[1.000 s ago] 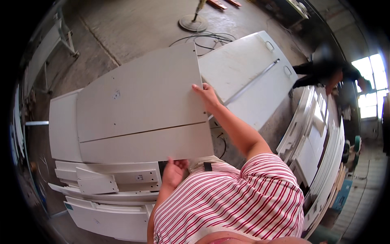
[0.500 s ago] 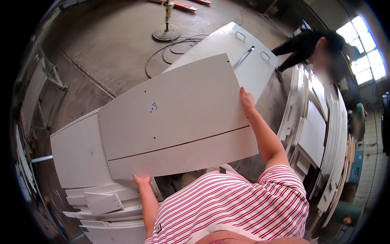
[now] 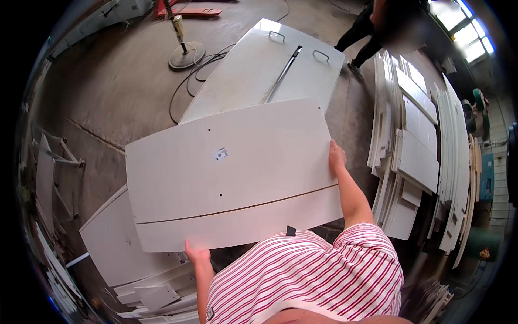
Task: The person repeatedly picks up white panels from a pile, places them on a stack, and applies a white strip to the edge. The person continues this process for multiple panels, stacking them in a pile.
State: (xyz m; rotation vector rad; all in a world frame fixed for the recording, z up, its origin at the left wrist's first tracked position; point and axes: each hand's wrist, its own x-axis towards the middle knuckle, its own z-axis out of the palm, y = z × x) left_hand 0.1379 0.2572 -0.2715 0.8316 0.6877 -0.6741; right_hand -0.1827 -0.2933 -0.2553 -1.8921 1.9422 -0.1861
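A large white furniture panel [image 3: 270, 156] is held up in front of me by both hands. It has a long groove near its front edge, a few small dark holes and a small label [image 3: 220, 154]. My left hand [image 3: 196, 252] grips the near edge, toward its left end. On the right end my right hand [image 3: 337, 157] is closed around the edge, with the fingers partly hidden beneath. Beyond it lies a glossy white board [image 3: 237, 81] with two metal handles and a metal rail, its near part covered by the panel.
More white boards [image 3: 116, 243] are stacked at the lower left. Tall stacks of white panels [image 3: 415, 140] line the right. A round-based stand [image 3: 187, 55] with black cable is on the floor at the back. Another person [image 3: 372, 32] stands at the far right.
The panel and both hands now sit lower in the picture, and more of the handled board behind shows. My view has swung to the right. Both hands keep their grip.
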